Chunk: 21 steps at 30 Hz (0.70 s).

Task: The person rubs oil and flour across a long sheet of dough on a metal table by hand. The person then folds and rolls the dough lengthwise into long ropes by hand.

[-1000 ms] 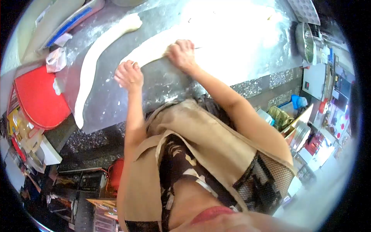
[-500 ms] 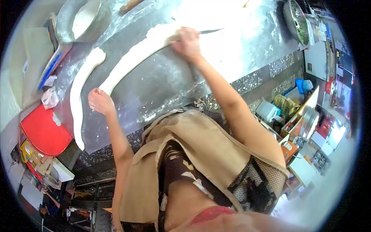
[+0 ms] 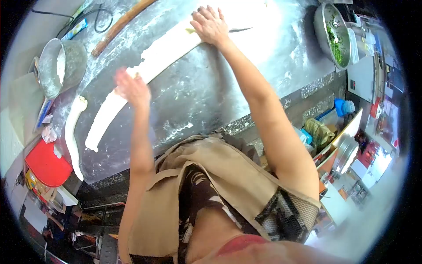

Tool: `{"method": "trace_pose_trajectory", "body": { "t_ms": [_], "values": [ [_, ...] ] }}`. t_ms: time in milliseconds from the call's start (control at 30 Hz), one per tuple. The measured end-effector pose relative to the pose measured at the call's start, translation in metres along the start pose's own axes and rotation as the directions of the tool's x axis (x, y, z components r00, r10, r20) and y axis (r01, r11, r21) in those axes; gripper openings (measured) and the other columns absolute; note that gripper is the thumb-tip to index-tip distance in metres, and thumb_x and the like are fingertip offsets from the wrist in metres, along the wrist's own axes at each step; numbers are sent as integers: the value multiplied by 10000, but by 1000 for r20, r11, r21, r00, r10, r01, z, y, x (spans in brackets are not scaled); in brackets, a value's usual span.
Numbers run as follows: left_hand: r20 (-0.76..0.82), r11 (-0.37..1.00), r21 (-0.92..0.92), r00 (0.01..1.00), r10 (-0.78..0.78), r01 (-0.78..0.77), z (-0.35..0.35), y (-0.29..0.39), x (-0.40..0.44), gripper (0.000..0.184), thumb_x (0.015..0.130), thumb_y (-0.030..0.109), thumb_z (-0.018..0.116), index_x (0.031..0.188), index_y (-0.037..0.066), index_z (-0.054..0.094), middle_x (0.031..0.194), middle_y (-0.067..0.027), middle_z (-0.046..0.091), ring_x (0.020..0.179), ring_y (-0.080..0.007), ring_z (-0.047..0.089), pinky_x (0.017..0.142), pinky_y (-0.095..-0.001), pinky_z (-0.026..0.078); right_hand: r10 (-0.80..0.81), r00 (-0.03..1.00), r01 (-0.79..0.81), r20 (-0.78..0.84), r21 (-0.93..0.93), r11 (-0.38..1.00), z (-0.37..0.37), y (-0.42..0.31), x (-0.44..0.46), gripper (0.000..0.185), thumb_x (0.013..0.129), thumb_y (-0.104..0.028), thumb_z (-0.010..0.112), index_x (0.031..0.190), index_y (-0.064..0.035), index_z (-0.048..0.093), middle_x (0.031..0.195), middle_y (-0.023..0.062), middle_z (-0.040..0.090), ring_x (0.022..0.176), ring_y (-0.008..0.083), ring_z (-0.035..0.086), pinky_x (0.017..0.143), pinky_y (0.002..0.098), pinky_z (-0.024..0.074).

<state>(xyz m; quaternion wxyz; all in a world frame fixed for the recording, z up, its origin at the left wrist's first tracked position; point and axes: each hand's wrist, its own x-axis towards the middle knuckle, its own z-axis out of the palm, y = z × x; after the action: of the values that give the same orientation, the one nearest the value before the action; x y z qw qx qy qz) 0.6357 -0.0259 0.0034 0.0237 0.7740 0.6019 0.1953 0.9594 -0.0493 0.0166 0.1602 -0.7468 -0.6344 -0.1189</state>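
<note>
A long pale dough strip (image 3: 165, 53) stretches diagonally over the floury metal table. My left hand (image 3: 132, 88) is at its lower left part, slightly blurred, fingers apart. Farther up the strip, my right hand (image 3: 210, 25) lies on the dough with its fingers spread. A dark pointed blade-like thing sticks out to the right of that hand; its other end is hidden. To the left lies a thinner dough roll (image 3: 72, 132), separate from the long strip.
A metal bowl with white powder (image 3: 60, 67) stands at the left, near a wooden rolling pin (image 3: 118, 28). At the right edge is a bowl of chopped greens (image 3: 335, 37). A red seat (image 3: 48, 163) is beside the table's left corner.
My left hand has left the lower end of the strip and moved up along it. The strip's end now lies free. My right hand's fingers have spread out. The view has shifted.
</note>
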Motion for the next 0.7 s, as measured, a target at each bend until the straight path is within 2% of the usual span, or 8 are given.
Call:
{"method": "trace_pose_trajectory", "body": {
  "t_ms": [33,100,133,267,467,533,600,700],
  "values": [
    [129,980,-197,989,66,-40,5,27,-1,583,870,322,565,1374,86,389,1429,-143,371,1334,-337,311,1058,-587,194,9,1000,-10,18,61,998,5,3,6,387,895,-413,499,1219,-207,549,1344,67,486,1293,294,401,1071,533,273],
    [316,933,-32,882,351,-360,-8,99,-9,637,855,360,586,1408,135,362,1470,-112,311,1362,-312,267,1072,-610,168,-9,999,4,34,144,990,-4,11,1,442,903,-419,496,1280,-190,526,1394,82,441,1321,294,368,1095,526,229],
    [316,932,-31,881,351,-360,-4,112,-13,637,855,360,586,1408,135,362,1470,-112,311,1362,-312,267,1072,-610,168,-8,999,3,34,144,990,-16,19,-18,442,903,-419,496,1280,-190,526,1394,82,441,1321,294,368,1095,526,229],
    [251,931,-58,898,362,-359,24,126,-3,635,880,376,550,1439,167,333,1493,-94,291,1370,-307,265,1085,-601,151,41,991,-44,126,16,999,-37,81,-66,479,915,-382,490,1365,-224,452,1453,49,390,1375,276,293,1128,510,149],
    [137,976,127,978,158,-176,53,129,84,491,909,340,481,1364,158,445,1416,-104,417,1337,-312,330,1089,-577,153,78,976,-82,204,9,997,12,92,62,426,932,-434,404,1258,-182,515,1385,42,452,1325,274,358,1078,536,270],
    [89,975,117,980,176,-186,53,130,83,504,886,335,534,1353,164,453,1431,-120,385,1327,-318,336,1085,-582,172,41,998,-47,41,172,984,21,101,53,453,914,-440,450,1292,-194,497,1394,38,446,1325,276,358,1086,534,256],
    [-29,904,-181,921,389,-387,38,145,60,568,830,361,629,1345,195,459,1417,-122,373,1302,-324,354,1073,-584,205,19,999,-16,-30,79,997,-20,109,21,486,897,-437,494,1333,-223,474,1408,36,436,1327,285,359,1085,541,246],
    [-16,881,-103,886,463,-462,54,158,34,581,760,409,694,1268,203,502,1238,-63,473,1148,-291,457,978,-536,335,110,992,-108,60,-36,994,-26,142,-34,451,902,-419,497,1330,-280,476,1407,40,442,1314,327,374,1071,562,243]
  ]
}}
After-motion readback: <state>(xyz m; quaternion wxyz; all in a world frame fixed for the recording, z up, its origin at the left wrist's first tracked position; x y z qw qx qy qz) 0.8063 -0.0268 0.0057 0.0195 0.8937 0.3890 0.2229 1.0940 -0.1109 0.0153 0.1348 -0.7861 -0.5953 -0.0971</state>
